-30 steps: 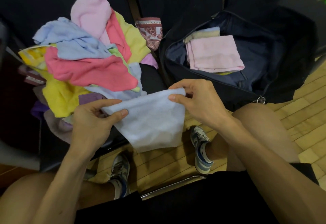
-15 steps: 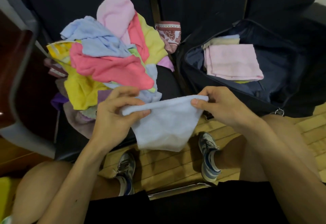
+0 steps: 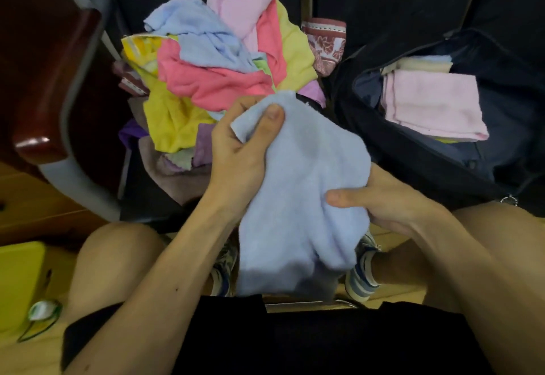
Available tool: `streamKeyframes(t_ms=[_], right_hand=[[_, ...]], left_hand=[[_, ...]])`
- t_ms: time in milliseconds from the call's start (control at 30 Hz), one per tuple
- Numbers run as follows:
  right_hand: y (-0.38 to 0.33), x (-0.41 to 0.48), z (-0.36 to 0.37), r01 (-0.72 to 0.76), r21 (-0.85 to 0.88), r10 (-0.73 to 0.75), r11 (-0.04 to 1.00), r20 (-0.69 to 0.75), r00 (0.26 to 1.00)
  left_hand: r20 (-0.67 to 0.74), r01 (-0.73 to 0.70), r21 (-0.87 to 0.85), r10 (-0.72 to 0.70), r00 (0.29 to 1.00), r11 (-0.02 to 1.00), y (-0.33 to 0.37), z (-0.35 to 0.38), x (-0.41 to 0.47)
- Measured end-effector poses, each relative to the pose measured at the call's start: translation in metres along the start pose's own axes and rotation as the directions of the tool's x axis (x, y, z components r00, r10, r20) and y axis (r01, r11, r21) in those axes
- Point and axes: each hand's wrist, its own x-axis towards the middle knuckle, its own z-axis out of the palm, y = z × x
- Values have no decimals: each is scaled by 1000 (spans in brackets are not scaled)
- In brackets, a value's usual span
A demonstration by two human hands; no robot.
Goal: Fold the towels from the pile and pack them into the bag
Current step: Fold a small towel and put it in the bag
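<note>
Pale blue towel (image 3: pixel 298 197), left fingers (image 3: pixel 272 120) pinching its top corner, right fingers (image 3: pixel 342 199) clamped mid-side

Dim indoor light, soft motion blur, curved edges

hands 2: left hand (image 3: pixel 239 153), right hand (image 3: pixel 395 206) | bag (image 3: pixel 413 174) 1 | pile (image 3: pixel 218 79) 1 | held towel (image 3: pixel 300 197) 1 | pink folded towel (image 3: pixel 430 103) 1 | shoes (image 3: pixel 361 274) 2
</note>
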Motion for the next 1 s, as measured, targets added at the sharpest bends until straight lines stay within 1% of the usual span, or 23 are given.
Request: streamKeyframes(t_ms=[67,133,200,300,367,433,467,533,600,667,700,733,800,833,867,933,1000], right_hand=[[4,4,6,-54,-72,52,996,-19,998],[5,5,4,-96,-153,102,984,37,994],[1,3,0,-103,-169,118,980,80,990],[-5,-1,-3,-48,-46,53,998,123,991],[-5,-2,0,-53,46,46,998,143,989],[-5,-3,3,-61,79,49,995,137,989],[-6,-3,5,-61,89,50,994,121,991],[-10,-5,7,-54,141,42,989,80,996],[-13,-6,10,-34,217,30,976,20,999],[-16,-9,11,10,258,1,966,-43,999],[-17,-10,13,27,271,-9,962,-66,998],[-20,-13,15,38,284,-13,958,-88,996],[-22,-15,15,54,305,-18,951,-117,993],[-23,-16,15,66,318,-24,946,-134,991],[-25,-17,15,82,337,-32,938,-151,988],[-26,-16,12,110,380,-42,918,-183,982],[-26,-16,9,126,427,-33,896,-217,976]], left_hand=[[-29,-1,0,1,1000,1000,0,-9,1],[-74,-8,52,11,997,999,-3,-21,4],[-137,10,139,9,991,990,-7,-37,8],[-229,115,203,-67,971,972,-15,-50,12],[-239,176,228,-120,964,958,-20,-50,11],[-257,256,188,-204,945,948,-23,-46,9],[-267,311,119,-271,925,943,-23,-44,9],[-255,419,-71,-423,870,905,-23,-41,9],[-195,519,-204,-554,809,830,-21,-38,9],[-60,615,-295,-656,752,731,-21,-33,9],[22,644,-353,-682,731,679,-21,-30,8],[103,650,-423,-680,726,631,-20,-27,7],[238,624,-548,-611,755,557,-23,-23,4],[291,621,-581,-578,762,526,-26,-22,2],[355,636,-598,-550,756,488,-30,-19,-1],[472,692,-586,-516,715,422,-37,-13,-8],[576,741,-526,-467,671,416,-43,-8,-12]])
